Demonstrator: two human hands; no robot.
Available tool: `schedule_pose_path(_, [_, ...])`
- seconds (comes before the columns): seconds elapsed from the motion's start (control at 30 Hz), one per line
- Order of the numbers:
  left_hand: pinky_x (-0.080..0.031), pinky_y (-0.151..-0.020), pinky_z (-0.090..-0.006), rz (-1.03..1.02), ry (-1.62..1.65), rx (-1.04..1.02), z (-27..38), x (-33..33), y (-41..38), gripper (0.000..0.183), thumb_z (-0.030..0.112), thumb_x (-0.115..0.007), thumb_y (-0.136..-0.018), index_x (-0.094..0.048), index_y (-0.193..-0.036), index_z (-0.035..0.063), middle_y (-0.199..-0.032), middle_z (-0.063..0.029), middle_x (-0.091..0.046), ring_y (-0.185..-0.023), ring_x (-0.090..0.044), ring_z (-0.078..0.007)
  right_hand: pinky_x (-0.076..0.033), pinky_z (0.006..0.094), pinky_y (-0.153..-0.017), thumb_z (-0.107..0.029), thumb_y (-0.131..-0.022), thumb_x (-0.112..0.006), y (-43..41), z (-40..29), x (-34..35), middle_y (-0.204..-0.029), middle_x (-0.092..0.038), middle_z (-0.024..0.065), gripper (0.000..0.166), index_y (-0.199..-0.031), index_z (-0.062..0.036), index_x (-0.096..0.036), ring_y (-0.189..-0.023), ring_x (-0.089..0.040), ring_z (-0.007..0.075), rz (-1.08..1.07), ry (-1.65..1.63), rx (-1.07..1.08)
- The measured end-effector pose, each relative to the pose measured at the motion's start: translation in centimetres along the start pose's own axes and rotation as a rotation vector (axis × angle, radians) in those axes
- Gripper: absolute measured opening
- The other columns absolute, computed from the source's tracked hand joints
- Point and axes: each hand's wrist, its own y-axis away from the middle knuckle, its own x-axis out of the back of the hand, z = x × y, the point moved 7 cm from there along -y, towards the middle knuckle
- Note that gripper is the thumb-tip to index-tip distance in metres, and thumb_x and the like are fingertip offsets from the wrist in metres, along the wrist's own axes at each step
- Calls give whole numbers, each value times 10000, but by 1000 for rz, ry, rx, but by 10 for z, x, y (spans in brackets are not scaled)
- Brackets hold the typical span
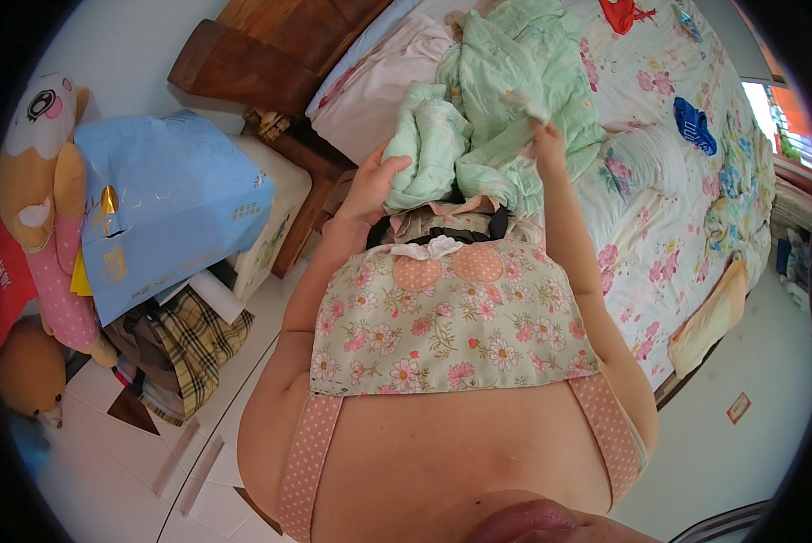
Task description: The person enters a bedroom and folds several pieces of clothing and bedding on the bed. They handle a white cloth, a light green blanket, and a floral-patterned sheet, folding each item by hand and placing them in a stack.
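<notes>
A pale green patterned quilt (514, 61) lies bunched on the near corner of the bed, partly folded over on itself. My left hand (368, 186) is at the quilt's left edge, thumb on top of a rolled fold and the other fingers partly hidden beside it. Over the right part of the quilt is my right hand (547, 146), with a bit of pale green fabric pinched in its fingers; that fabric is blurred. A floral bed sheet (650, 271) spreads under and to the right of the quilt. Left of it lies a pale pink cloth (385, 88).
A wooden headboard (263, 61) rises at the upper left. Beside it, a blue bag (168, 203) rests on a white cabinet (277, 197), near a plush toy (39, 170). On the bed are a blue garment (694, 125), a red cloth (620, 15) and a floral pillow (643, 163).
</notes>
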Motion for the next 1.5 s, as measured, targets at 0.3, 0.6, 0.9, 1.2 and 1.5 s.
schedule_pose_path(0.3, [-445, -830, -267, -177, -97, -78, 28, -44, 8, 437, 90, -518, -848, -416, -1259, -16, -1088, -65, -563, -955, -550, -124, -453, 411, -876, -346, -898, -472, 46, -50, -28, -1128, -550, 129, 449, -1178, 5, -467, -1010, -552, 264, -117, -593, -330])
schedule_pose_path(0.6, [-424, -769, -226, -450, -467, -65, 21, -82, 0, 417, 124, -549, -856, -436, -1236, -5, -992, -4, -551, -880, -501, -67, -476, 304, -770, -130, -778, -630, 110, -55, -114, -1005, -593, 104, 412, -1134, 35, -505, -871, -587, 185, -583, -141, -273])
schedule_pose_path(0.9, [-449, -757, -268, 450, -822, -366, 61, 46, -15, 359, 148, -643, -790, -498, -1086, 4, -1001, -62, -562, -888, -540, -133, -508, 335, -730, -56, -773, -614, 94, -107, -57, -979, -603, 125, 345, -1085, 42, -505, -827, -614, 213, -232, -463, -36])
schedule_pose_path(1.2, [-425, -863, -301, -291, -744, -325, 53, -60, -37, 779, 260, -741, -712, -319, -1320, 15, -1173, -141, -515, -1030, -517, -170, -453, 247, -744, -70, -763, -657, 145, -122, -128, -957, -600, 26, 389, -1122, -10, -519, -841, -553, 99, -482, -140, 131])
schedule_pose_path(1.5, [-434, -794, -242, -331, -1067, -94, 50, -38, -61, 190, 119, -586, -833, -623, -994, 23, -953, -27, -634, -884, -553, -88, -452, 228, -699, -193, -861, -595, 118, -131, -39, -932, -607, 9, 261, -1070, -38, -583, -834, -554, 84, 21, -366, 128])
